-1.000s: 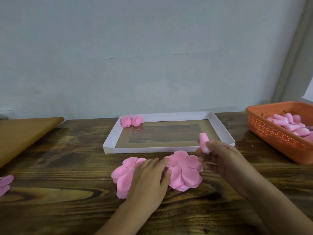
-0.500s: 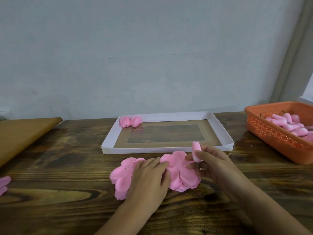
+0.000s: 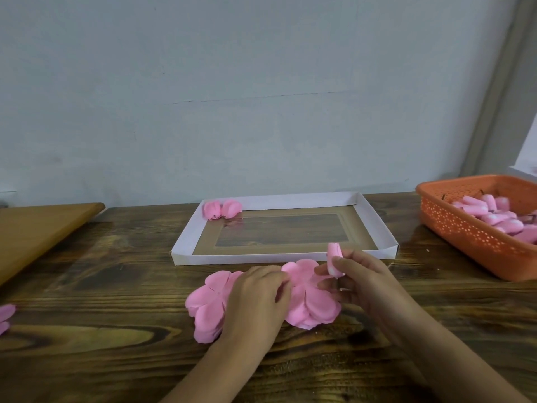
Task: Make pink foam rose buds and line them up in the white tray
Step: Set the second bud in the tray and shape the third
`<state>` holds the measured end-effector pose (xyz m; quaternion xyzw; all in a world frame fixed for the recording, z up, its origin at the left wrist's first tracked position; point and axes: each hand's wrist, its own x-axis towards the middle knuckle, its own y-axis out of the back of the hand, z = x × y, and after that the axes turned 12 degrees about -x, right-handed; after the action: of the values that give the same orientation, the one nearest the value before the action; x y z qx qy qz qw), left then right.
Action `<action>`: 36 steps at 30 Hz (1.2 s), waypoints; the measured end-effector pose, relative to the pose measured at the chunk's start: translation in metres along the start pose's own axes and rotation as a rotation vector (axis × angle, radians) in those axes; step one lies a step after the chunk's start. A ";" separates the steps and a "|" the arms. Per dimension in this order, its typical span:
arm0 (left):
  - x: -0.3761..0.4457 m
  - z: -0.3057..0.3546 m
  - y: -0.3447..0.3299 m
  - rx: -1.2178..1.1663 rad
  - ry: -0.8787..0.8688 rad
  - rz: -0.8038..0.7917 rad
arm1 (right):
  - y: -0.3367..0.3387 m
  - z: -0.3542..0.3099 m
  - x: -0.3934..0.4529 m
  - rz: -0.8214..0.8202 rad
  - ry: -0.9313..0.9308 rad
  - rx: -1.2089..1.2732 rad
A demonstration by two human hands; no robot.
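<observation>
A white tray [image 3: 380, 225] lies on the wooden table, with two finished pink rose buds [image 3: 222, 209] in its far left corner. In front of the tray lie two stacks of pink foam petal sheets, a left stack [image 3: 207, 306] and a right stack [image 3: 312, 303]. My left hand [image 3: 255, 301] lies over the gap between them, fingertips pinching the top edge of a right-stack petal. My right hand [image 3: 359, 279] holds a small pale pink foam core [image 3: 334, 253] upright between thumb and fingers, just above the right stack.
An orange perforated basket [image 3: 465, 231] full of pink foam cores stands at the right edge. A light wooden board [image 3: 37, 231] lies at the left. A stray pink petal piece [image 3: 5, 317] shows at the far left edge. A grey wall rises behind the table.
My right hand has carried the foam core leftward and down, from over the tray's front right corner to just above the right petal stack. My left hand's fingertips have closed on a petal.
</observation>
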<state>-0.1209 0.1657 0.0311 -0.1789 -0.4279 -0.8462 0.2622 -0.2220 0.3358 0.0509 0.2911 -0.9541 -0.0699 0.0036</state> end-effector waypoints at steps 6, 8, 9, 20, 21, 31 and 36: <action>0.004 0.010 -0.009 -0.362 0.217 -0.004 | 0.000 0.003 0.000 -0.022 0.005 -0.005; 0.006 0.010 -0.010 -0.297 0.209 -0.026 | -0.002 0.005 0.001 -0.028 0.006 -0.027; 0.007 0.010 -0.009 -0.287 0.206 -0.034 | -0.002 0.006 0.001 -0.030 0.005 -0.032; 0.006 0.017 -0.004 -0.435 0.196 0.102 | -0.004 0.007 0.000 -0.031 -0.010 -0.019; 0.007 0.018 -0.004 -0.480 0.225 0.098 | -0.004 0.007 -0.001 -0.039 -0.008 -0.022; 0.011 0.012 0.003 -0.842 0.548 -0.073 | -0.003 0.005 -0.004 -0.087 0.029 -0.027; 0.012 0.014 0.005 -0.974 0.663 -0.045 | -0.004 0.004 -0.005 -0.080 0.080 -0.004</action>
<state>-0.1264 0.1710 0.0489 0.0047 0.1112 -0.9614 0.2515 -0.2159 0.3353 0.0461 0.3317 -0.9406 -0.0602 0.0397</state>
